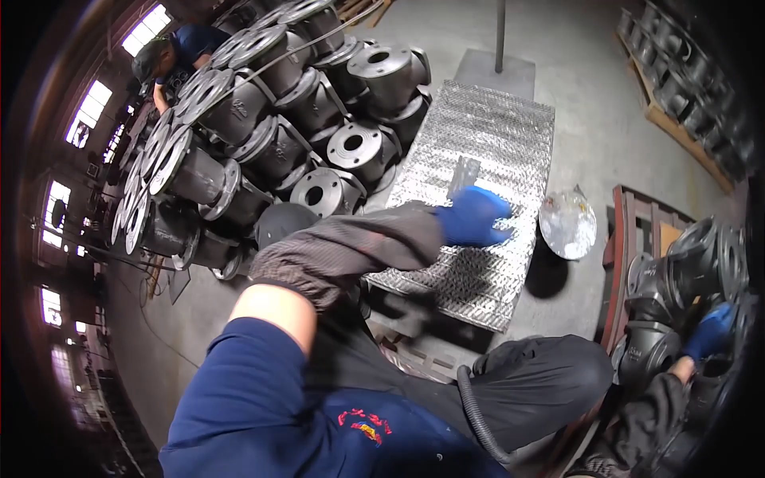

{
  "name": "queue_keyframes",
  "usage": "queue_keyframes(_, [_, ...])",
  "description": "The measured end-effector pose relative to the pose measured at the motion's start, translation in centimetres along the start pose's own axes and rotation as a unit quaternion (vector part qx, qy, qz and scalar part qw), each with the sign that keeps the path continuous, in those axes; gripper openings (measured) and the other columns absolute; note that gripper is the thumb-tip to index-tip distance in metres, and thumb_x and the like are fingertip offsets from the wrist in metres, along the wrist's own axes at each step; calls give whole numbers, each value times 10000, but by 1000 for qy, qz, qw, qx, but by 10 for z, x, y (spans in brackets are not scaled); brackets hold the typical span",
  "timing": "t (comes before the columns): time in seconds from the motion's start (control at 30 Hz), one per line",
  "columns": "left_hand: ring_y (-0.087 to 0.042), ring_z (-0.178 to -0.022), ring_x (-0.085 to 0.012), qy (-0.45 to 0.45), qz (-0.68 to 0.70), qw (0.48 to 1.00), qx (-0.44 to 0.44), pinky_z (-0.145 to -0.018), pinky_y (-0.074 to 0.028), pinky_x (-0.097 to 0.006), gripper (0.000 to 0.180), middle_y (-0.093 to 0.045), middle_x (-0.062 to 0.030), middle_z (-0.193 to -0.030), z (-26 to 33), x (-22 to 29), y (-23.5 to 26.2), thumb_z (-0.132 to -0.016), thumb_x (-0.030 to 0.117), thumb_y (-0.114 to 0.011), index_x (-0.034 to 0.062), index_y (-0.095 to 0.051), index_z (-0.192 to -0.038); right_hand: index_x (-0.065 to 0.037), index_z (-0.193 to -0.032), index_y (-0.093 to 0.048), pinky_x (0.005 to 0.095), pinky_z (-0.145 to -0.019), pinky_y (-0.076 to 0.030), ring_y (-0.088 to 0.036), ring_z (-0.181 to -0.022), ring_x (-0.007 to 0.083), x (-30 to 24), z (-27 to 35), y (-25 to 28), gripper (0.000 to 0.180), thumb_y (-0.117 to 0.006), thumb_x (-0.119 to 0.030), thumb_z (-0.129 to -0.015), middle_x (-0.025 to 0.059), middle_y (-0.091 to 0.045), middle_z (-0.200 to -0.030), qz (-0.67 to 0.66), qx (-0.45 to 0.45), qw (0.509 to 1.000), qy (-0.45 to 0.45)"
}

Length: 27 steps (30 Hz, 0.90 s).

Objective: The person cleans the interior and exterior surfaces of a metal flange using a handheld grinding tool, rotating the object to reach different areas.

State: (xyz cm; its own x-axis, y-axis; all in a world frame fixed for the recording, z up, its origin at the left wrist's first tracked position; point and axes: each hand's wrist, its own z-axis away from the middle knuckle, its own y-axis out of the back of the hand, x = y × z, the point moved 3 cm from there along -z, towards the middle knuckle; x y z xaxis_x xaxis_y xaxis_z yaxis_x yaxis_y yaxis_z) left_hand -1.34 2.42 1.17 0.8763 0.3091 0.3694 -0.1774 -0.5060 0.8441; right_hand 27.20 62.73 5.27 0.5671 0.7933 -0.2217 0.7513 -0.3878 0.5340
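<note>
Over a ridged, shiny metal-topped work table hovers my left hand in a blue glove, slightly blurred. Its fingers and thumb are apart, with nothing between them. Just beyond the wrist, a small grey metal piece lies on the table. Far to the right, my right hand, also blue-gloved, is closed at the edge of a grey flanged pipe casting among others like it. Part of its fingers is hidden against the dark metal. Dark sleeves cover both forearms.
Many flanged castings are stacked high at the left; a co-worker bends behind them. A round metal disc stands right of the table. More castings sit on a pallet at the far right. A post rises behind the table.
</note>
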Motion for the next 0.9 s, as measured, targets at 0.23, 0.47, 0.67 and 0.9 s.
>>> queue_keyframes(0.23, [-617,-909,-293,404,-78,909,-66,-805,-479,-378,492,-646,-161,-953,93,-172,161,-757,496,-588,58,-650,-970,-13,-1226,-497,210,-635,-435,-556,-696,92,-450,62,105,449,-347,-342,-960,177,-601,-1090,-478,-318,800,-176])
queue_keyframes(0.47, [-634,-769,-281,286,-267,918,71,-675,-489,-398,557,-644,-161,-804,-10,-247,184,-704,351,-640,25,-546,-1146,49,-1138,-535,184,-537,-412,-529,-569,68,-537,117,79,431,-288,-257,-963,129,-644,-905,-460,-517,698,-183])
queue_keyframes(0.67, [-634,-754,-278,275,-285,913,-98,-658,-484,-403,576,-642,-154,-798,-21,-297,138,-705,337,-632,32,-521,-1181,91,-1155,-507,193,-610,-442,-537,-594,68,-533,120,62,470,-288,-283,-972,168,-641,-928,-431,-507,710,-232])
queue_keyframes(0.9, [-635,-736,-275,205,-296,921,-151,-637,-479,-410,601,-640,-146,-790,-17,-261,124,-706,320,-623,40,-493,-1221,-25,-1265,-420,170,-513,-416,-526,-607,82,-503,120,65,337,-351,-145,-957,183,-568,-1091,-428,-528,726,-107])
